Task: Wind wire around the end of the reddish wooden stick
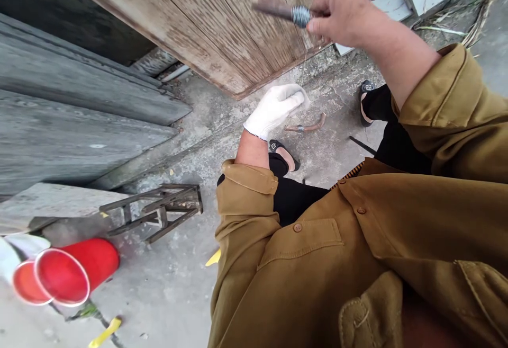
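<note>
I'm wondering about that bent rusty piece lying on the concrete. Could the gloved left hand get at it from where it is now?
Probably yes. The gloved left hand hangs just above and left of the bent rusty piece, with only bare concrete between. But it seems to pinch a thin wire running up to the right hand.

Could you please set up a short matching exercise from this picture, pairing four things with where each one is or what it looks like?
Things:
1. Rod wrapped with wire
2. Left hand
3. Red cups
4. Bent pipe

Descriptions:
A. Lying on their sides on the concrete, lower left
B. Held up in the bare right hand
C. Wearing a white glove
D. Lying on the ground between the two feet

Pairs: 1-B, 2-C, 3-A, 4-D
</note>
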`<state>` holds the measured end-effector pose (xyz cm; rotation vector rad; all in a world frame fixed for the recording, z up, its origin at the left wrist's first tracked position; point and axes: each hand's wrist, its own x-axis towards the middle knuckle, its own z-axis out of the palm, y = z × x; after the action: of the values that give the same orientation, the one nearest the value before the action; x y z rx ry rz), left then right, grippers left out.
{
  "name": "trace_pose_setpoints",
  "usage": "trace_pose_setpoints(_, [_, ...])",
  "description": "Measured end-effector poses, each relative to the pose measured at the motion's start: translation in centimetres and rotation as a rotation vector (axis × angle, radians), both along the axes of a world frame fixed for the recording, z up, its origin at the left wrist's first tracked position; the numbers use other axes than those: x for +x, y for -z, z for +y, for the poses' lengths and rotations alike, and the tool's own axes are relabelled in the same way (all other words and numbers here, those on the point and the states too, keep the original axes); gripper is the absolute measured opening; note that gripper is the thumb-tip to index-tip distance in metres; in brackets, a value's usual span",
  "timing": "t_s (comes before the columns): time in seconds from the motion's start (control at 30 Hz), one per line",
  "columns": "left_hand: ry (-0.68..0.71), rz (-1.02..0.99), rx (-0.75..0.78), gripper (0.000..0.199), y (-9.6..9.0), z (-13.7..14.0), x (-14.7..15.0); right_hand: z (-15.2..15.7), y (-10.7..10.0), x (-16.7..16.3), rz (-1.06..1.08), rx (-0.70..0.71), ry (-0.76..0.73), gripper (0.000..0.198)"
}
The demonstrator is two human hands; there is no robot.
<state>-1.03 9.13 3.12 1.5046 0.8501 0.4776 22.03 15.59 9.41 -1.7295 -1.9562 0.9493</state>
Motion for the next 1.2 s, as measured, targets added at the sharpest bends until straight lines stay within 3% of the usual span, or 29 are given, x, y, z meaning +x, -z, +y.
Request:
trace_pose_setpoints(0.1, [0.018, -0.020, -0.012, 0.032, -0.5, 0.1, -0.4, 0.1, 1.2, -0.8, -0.490, 0.015, -0.300, 0.032])
trace_pose_setpoints(0.17, [-0.073, -0.050, 0.021, 0.031, -0.8, 0.4, -1.1, -0.1, 1.9, -1.1, -0.554, -0.133, -0.608, 0.027])
trace_pose_setpoints(0.27, [-0.215, -0.098, 0.089, 0.029, -0.7, 1.2, -2.2, -0.7, 1.8, -1.0, -0.327, -0.461, -1.018, 0.016])
trace_pose_setpoints(0.33, [-0.262, -0.079, 0.124, 0.028, -0.3, 1.6, -2.5, -1.0, 0.8, -0.6, -0.083, -0.501, -1.130, 0.014])
trace_pose_setpoints(0.4, [-0.301, -0.015, 0.136, 0.031, 0.2, 1.7, -2.3, -1.2, -0.6, -0.2, 0.177, -0.370, -1.022, 0.011])
trace_pose_setpoints(0.53, [-0.211, 0.057, 0.095, 0.032, 0.9, 1.1, -0.8, -0.9, -2.4, 0.3, 0.525, -0.102, -0.329, 0.012])
trace_pose_setpoints(0.57, [-0.150, 0.052, 0.092, 0.030, 0.9, 0.9, -0.4, -0.7, -2.5, 0.3, 0.559, -0.069, -0.194, 0.013])
trace_pose_setpoints(0.63, [-0.046, 0.046, 0.098, 0.025, 0.6, 0.5, 0.0, 0.0, -2.4, 0.3, 0.482, -0.011, -0.073, 0.015])
trace_pose_setpoints(0.73, [-0.025, 0.037, 0.109, 0.023, -0.6, 0.1, -0.1, 0.9, -1.6, 0.2, 0.037, 0.069, -0.083, 0.028])
trace_pose_setpoints(0.83, [-0.120, 0.034, 0.144, 0.023, -1.9, 0.1, -0.9, 1.1, -0.7, -0.3, -0.405, 0.064, -0.203, 0.033])
trace_pose_setpoints(0.93, [-0.216, 0.068, 0.227, 0.022, -2.6, 0.6, -1.8, 0.3, 0.1, -1.3, -0.557, -0.146, -0.594, 0.027])
trace_pose_setpoints(1.0, [-0.226, 0.104, 0.259, 0.023, -2.6, 1.0, -2.2, -0.3, 0.0, -1.5, -0.419, -0.395, -0.948, 0.021])
trace_pose_setpoints(1.07, [-0.217, 0.136, 0.261, 0.021, -2.3, 1.4, -2.3, -0.8, -0.9, -1.0, -0.102, -0.516, -1.156, 0.018])
trace_pose_setpoints(1.1, [-0.230, 0.138, 0.251, 0.020, -2.0, 1.6, -2.2, -0.9, -1.4, -0.6, 0.078, -0.450, -1.136, 0.019])
trace_pose_setpoints(1.2, [-0.234, 0.090, 0.199, 0.021, -1.2, 1.9, -1.6, -0.8, -2.8, 0.7, 0.468, -0.128, -0.630, 0.014])
